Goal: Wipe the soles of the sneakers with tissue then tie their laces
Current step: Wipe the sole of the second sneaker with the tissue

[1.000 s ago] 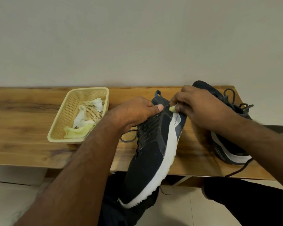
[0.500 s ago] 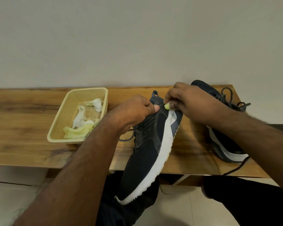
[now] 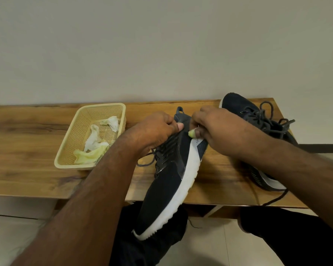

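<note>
Left grip: the left hand was curled round the sneaker near its collar, heel on the desk, toe past the front edge.
Right grip: the right hand pinched a tissue wad at the heel's white sole.
Other sneaker: by the right edge, laces loose.
Risk: a hard rub could probably twist the sneaker free, or shred the small wad.

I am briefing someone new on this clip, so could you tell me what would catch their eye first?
A dark sneaker with a white sole tilts over the wooden bench's edge, gripped by the left hand while the right hand pinches a pale yellow tissue wad at its heel. Left, a cream plastic basket holds crumpled tissues.
</note>
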